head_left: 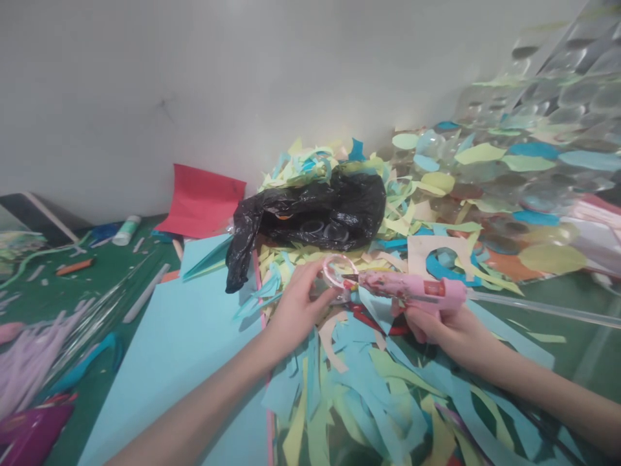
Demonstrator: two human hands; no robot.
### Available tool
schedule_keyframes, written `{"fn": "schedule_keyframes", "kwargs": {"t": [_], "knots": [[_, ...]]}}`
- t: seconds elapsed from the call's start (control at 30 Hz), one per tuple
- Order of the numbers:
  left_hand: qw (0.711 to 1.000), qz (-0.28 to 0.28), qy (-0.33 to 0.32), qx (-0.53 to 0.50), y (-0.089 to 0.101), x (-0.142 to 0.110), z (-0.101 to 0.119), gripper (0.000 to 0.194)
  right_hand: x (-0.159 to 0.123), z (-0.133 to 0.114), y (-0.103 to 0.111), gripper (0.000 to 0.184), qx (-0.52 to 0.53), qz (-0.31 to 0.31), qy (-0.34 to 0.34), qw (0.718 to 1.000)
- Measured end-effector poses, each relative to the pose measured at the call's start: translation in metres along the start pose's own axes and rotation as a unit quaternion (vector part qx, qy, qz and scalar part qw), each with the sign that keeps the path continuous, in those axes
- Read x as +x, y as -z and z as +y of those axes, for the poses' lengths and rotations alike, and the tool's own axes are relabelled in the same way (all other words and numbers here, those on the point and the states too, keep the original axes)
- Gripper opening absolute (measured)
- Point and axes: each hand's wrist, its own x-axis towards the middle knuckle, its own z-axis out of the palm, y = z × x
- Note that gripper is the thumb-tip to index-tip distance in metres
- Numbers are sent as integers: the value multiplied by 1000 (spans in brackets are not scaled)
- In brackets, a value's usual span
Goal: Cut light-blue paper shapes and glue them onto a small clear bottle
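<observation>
My left hand [305, 294] is closed on a small clear plastic cup [339, 259], gripping its side so that its round, pinkish rim faces up. Held in my right hand [436, 327] is a pink glue gun [412, 289], with a long clear glue stick [543, 307] sticking out of its back. The gun's dark nozzle points left and lies at the cup's rim; whether it touches I cannot tell. Just behind both hands, a black plastic bag [359, 200] gapes, with round clear pieces inside. Red-handled scissors [366, 318] lie partly hidden under the gun.
Blue, green and yellow paper strips [369, 375] heap under my hands. Light blue sheets [165, 349] lie left, with a red sheet [204, 200] behind. Many clear cups with paper discs [533, 162] stack at the right. Lilac sticks [43, 362] and a glue tube [127, 230] lie left.
</observation>
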Motion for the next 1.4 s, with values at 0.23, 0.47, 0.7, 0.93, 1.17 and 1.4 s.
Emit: {"fn": "schedule_keyframes", "kwargs": {"t": [0.23,0.47,0.7,0.93,1.17,1.4], "knots": [[992,39,86,-78,1,3,2,43,1,2,-1,44,15,20,-10,1000],[995,28,64,-64,0,4,4,43,0,4,1,49,13,15,-9,1000],[996,23,59,-66,0,4,1,44,1,1,1,52,-9,19,1,1000],[996,21,67,-64,2,3,5,43,1,1,0,52,-13,25,-1,1000],[996,23,60,-55,2,3,4,43,0,10,-1,56,-14,11,-3,1000],[997,24,57,-54,2,3,3,42,0,12,-2,51,-10,13,-13,1000]]}}
